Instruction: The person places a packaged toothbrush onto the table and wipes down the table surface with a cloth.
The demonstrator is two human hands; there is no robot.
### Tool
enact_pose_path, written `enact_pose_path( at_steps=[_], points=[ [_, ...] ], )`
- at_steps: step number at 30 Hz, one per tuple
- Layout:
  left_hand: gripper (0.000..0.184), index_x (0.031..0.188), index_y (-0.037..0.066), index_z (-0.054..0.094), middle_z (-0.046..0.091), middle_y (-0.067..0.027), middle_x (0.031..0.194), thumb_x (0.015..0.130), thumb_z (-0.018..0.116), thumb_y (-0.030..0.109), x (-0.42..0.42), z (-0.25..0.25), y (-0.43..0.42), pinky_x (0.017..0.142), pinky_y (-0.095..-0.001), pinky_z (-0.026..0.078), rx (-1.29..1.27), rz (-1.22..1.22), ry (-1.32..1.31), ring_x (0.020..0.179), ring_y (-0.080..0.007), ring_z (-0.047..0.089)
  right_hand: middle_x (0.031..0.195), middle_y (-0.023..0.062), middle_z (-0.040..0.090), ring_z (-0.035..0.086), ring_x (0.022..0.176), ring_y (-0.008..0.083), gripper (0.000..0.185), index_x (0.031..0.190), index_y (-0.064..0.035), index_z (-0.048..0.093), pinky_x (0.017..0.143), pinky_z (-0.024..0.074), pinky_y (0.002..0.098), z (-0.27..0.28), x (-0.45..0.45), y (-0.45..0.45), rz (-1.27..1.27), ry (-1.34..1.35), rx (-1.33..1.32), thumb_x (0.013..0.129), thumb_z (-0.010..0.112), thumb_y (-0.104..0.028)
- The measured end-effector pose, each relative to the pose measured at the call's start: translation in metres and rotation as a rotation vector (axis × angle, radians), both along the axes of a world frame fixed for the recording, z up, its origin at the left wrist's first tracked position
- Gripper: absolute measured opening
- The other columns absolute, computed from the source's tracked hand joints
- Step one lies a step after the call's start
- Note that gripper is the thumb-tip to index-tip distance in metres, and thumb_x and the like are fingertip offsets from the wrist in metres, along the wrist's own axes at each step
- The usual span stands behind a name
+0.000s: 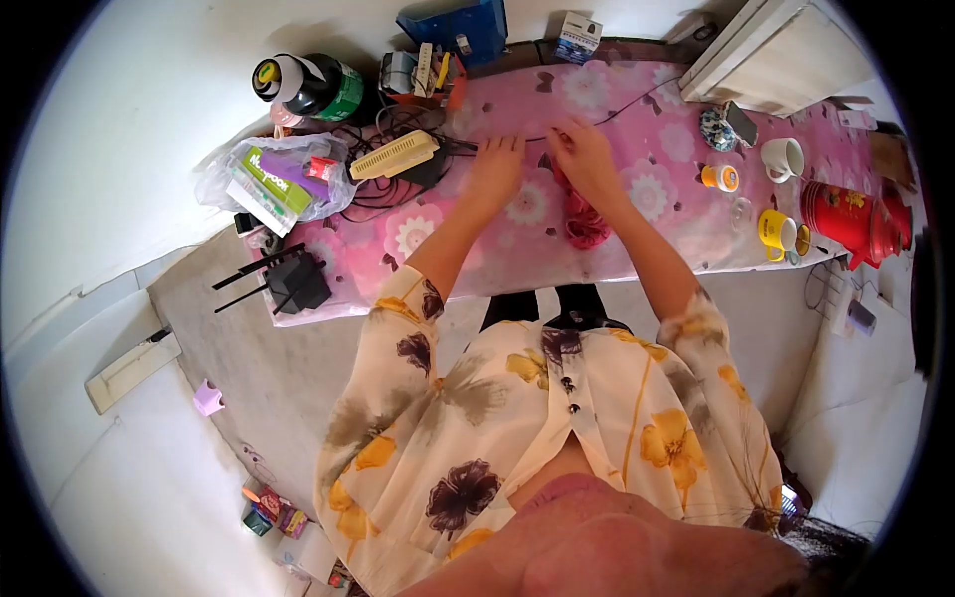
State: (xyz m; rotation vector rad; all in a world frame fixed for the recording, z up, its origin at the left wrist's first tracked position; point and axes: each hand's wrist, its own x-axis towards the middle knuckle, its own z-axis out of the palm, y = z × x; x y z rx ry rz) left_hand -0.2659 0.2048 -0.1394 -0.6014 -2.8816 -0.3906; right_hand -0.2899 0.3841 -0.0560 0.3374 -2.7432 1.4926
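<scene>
The right hand (585,164) partly hides the red bundle (587,230); its material seems unclear.

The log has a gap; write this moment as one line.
left hand: at black cable | right hand: at same cable | grip: unclear, both | crimson bundle: beside right forearm | surface: pink floral tablecloth

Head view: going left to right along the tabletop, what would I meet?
Clear plastic bag, cream plastic device, left hand, right hand, small orange tub, white mug, large red vessel.
</scene>
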Motion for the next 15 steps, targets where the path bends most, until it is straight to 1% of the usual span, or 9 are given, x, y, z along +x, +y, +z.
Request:
enact_pose_path(
  at_steps=[2, 4, 6, 7, 9, 10, 12, 13, 15],
  points=[
    [0.028, 0.106, 0.001, 0.064, 0.064, -0.0145, 0.105, 0.08, 0.058, 0.009, 0.002, 0.003, -0.001, 0.091, -0.0448, 0.045, 0.026, 0.001, 0.045, 0.105, -0.0328, 0.058, 0.094, 0.0172, 0.066, 0.065, 0.085, 0.0342, 0.022, 0.101, -0.0051, 0.07, 0.077, 0.0507, 0.0427, -0.037, -0.046, -0.038, 0.11, 0.15, 0.144, 0.089, 0.063, -0.023],
    [0.028, 0.107, 0.001, 0.065, 0.064, -0.0154, 0.107, 0.082, 0.059, 0.009, 0.016, 0.012, 0.0, 0.089, -0.0449, 0.047, 0.053, 0.013, 0.083, 0.105, -0.0328, 0.059, 0.101, 0.0186, 0.068, 0.066, 0.087, 0.0365, 0.027, 0.1, -0.006, 0.072, 0.078, 0.0518, 0.0453, -0.062, -0.076, -0.079, 0.218, -0.047, 0.242, 0.088, 0.062, -0.027],
    [0.034, 0.113, 0.001, 0.061, 0.065, -0.0161, 0.107, 0.081, 0.057, 0.009, 0.033, 0.031, -0.002, 0.086, -0.0437, 0.049, 0.219, 0.086, -0.227, 0.103, -0.0335, 0.06, 0.103, 0.0187, 0.068, 0.067, 0.091, 0.0362, 0.028, 0.101, -0.0072, 0.072, 0.079, 0.0522, 0.0455, -0.066, -0.081, -0.116, 0.179, -0.129, 0.379, 0.087, 0.062, -0.029],
    [0.034, 0.113, 0.001, 0.061, 0.065, -0.0161, 0.107, 0.081, 0.057, 0.009, 0.04, 0.042, -0.007, 0.086, -0.0437, 0.049, 0.215, 0.098, -0.221, 0.103, -0.0335, 0.06, 0.106, 0.0188, 0.068, 0.067, 0.095, 0.0359, 0.029, 0.101, -0.0084, 0.073, 0.081, 0.0526, 0.0457, -0.071, -0.084, -0.129, 0.124, -0.213, 0.518, 0.086, 0.062, -0.031],
    [0.025, 0.108, 0.003, 0.064, 0.067, -0.016, 0.097, 0.085, 0.056, 0.012, 0.053, 0.063, -0.019, 0.077, -0.0434, 0.052, 0.508, 0.044, -0.791, 0.09, -0.036, 0.063, 0.105, 0.0183, 0.069, 0.067, 0.096, 0.0349, 0.028, 0.102, -0.0096, 0.073, 0.081, 0.0529, 0.0451, -0.089, -0.087, -0.136, 0.154, -0.152, 0.518, 0.086, 0.063, -0.03],
    [0.025, 0.108, 0.003, 0.064, 0.067, -0.016, 0.097, 0.085, 0.056, 0.012, 0.061, 0.073, -0.026, 0.077, -0.0434, 0.052, 0.513, 0.052, -0.789, 0.09, -0.036, 0.063, 0.105, 0.0179, 0.069, 0.067, 0.097, 0.034, 0.027, 0.103, -0.0108, 0.073, 0.081, 0.0532, 0.0444, -0.104, -0.086, -0.135, 0.175, -0.101, 0.522, 0.086, 0.063, -0.029],
    [0.021, 0.102, 0.002, 0.068, 0.069, -0.0121, 0.086, 0.092, 0.059, 0.019, 0.076, 0.089, -0.04, 0.07, -0.0348, 0.051, 1.279, 0.183, -1.358, 0.075, -0.0255, 0.066, 0.103, 0.0182, 0.069, 0.068, 0.095, 0.0333, 0.026, 0.102, -0.0106, 0.073, 0.079, 0.0536, 0.0445, -0.14, -0.093, -0.128, 0.135, -0.122, 0.441, 0.086, 0.064, -0.028],
    [0.021, 0.102, 0.002, 0.068, 0.069, -0.0121, 0.086, 0.092, 0.059, 0.019, 0.09, 0.074, -0.047, 0.07, -0.0348, 0.051, 1.288, 0.186, -1.359, 0.075, -0.0255, 0.066, 0.1, 0.0186, 0.07, 0.069, 0.093, 0.0327, 0.025, 0.102, -0.0103, 0.072, 0.077, 0.054, 0.0446, -0.15, -0.094, -0.121, 0.08, -0.146, 0.356, 0.086, 0.065, -0.027],
    [0.03, 0.112, 0.004, 0.067, 0.07, -0.0075, 0.086, 0.097, 0.058, 0.029, 0.113, 0.027, -0.057, 0.066, -0.0299, 0.05, 0.072, 0.076, -0.555, 0.067, -0.0152, 0.063, 0.096, 0.0183, 0.07, 0.069, 0.087, 0.0325, 0.024, 0.102, -0.0081, 0.071, 0.074, 0.054, 0.0431, -0.114, -0.089, -0.098, 0.065, -0.108, 0.288, 0.086, 0.065, -0.025]
  ],
)
